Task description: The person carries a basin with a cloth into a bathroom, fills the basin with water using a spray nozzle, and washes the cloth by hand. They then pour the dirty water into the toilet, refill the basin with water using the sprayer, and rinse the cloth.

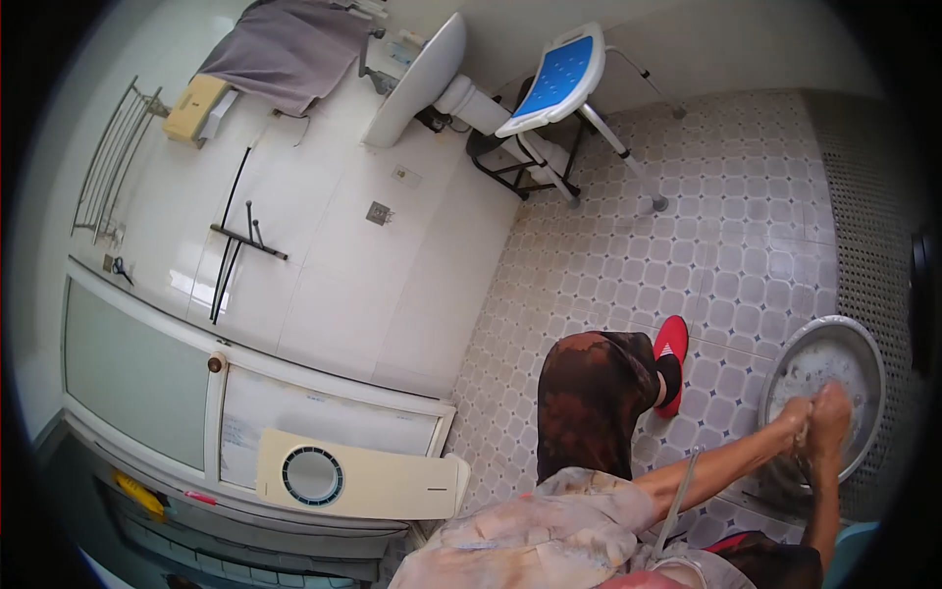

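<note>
"Where is the metal basin (865, 365) standing?"

"It's resting low down, at the edge of the tiled floor (746, 206), and its rim is overlapping the dark perforated strip (868, 216) in this view. Soapy water (819, 365) is lying inside, with white froth showing on top."

"And what are the hands doing?"

"Both are meeting over the basin. The left hand (797, 417) is sitting right beside the right hand (834, 401), so close that they are seeming to touch. Their fingers are looking curled, but they are showing too small for me to tell whether they are closing on anything."

"What is the person wearing?"

"A pale patterned shirt (520, 540), dark reddish trousers (594, 402) and a red shoe (671, 365), which is resting on the tiles, short of the basin."

"Anything farther off?"

"A blue-seated stool (561, 83) is standing near the white washbasin (427, 79), well apart from the hands. A grey cloth (285, 59) is hanging beyond that, and a metal rack (118, 162) is jutting from the wall."
</note>
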`<move>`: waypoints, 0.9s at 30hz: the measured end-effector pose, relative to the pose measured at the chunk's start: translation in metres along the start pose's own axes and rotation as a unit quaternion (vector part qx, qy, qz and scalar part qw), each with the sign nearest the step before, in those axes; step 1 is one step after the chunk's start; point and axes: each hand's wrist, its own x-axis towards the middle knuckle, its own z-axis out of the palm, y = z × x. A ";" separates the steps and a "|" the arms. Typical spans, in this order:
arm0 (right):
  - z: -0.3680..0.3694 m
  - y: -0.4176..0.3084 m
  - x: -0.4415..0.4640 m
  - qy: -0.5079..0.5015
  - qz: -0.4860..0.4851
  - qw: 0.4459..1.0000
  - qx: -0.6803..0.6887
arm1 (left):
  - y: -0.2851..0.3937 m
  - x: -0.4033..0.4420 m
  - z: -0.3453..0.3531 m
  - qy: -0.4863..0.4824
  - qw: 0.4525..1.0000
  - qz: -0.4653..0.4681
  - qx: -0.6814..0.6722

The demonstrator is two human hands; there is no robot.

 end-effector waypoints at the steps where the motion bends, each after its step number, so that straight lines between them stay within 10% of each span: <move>1: 0.002 -0.032 -0.013 0.002 0.008 1.000 -0.001 | -0.002 0.003 -0.002 -0.005 1.000 0.004 -0.009; 3: 0.004 -0.088 -0.024 0.069 -0.163 0.983 -0.053 | -0.001 0.003 -0.004 -0.017 0.999 0.016 -0.030; 7: 0.017 0.030 0.016 0.051 0.001 0.994 -0.097 | 0.002 0.003 -0.005 -0.039 0.996 0.027 -0.081; 11: 0.018 0.108 0.016 0.096 -0.050 0.982 -0.152 | 0.047 -0.002 0.013 -0.091 0.984 0.036 0.151; 13: 0.020 0.150 0.014 0.136 -0.129 0.972 -0.138 | 0.092 -0.010 0.002 -0.054 0.914 0.222 0.335; 15: -0.002 0.120 0.014 0.084 0.108 0.989 -0.058 | 0.098 0.001 -0.018 -0.126 0.881 0.279 0.360; 16: -0.010 0.122 0.014 -0.002 0.157 0.975 -0.154 | 0.089 -0.029 -0.006 -0.078 0.949 0.235 0.195; 18: -0.013 0.107 0.005 -0.055 0.227 0.964 -0.126 | 0.080 -0.004 -0.019 0.041 0.940 0.167 0.296; 21: 0.008 0.089 -0.011 0.059 0.213 0.949 -0.224 | 0.045 0.001 -0.032 0.089 0.942 0.093 0.308; 24: 0.010 0.066 -0.021 0.053 0.163 0.938 -0.302 | -0.009 0.040 -0.066 0.136 0.892 0.201 0.381; 27: 0.008 0.072 -0.017 -0.186 0.274 0.941 -0.075 | -0.014 0.018 -0.035 0.256 0.736 0.170 0.603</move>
